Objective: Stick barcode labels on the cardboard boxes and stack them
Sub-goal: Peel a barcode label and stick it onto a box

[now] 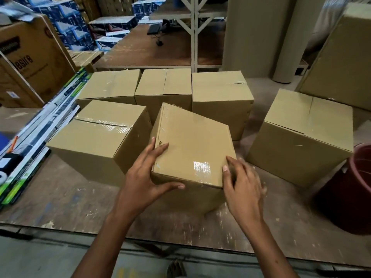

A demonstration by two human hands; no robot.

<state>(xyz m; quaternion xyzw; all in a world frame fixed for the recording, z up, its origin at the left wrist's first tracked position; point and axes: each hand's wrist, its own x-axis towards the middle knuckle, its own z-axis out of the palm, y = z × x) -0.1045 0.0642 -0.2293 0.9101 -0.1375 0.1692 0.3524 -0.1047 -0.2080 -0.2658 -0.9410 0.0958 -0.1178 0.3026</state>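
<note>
In the head view, a taped cardboard box (192,145) is sitting tilted at the table's (80,197) near edge. The left hand (144,177) is gripping its near-left corner, and the right hand (243,181) is cupping its right corner. It is looking stiff and probably light, its tape slick; opposite corners suit. Five more boxes (100,133) are crowding behind and beside it, and a maroon bucket (349,189) is standing to its right.

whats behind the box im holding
Behind the held box, gripped by the left hand and right hand, stand three taped boxes. It hides the middle one's lower front.
</note>
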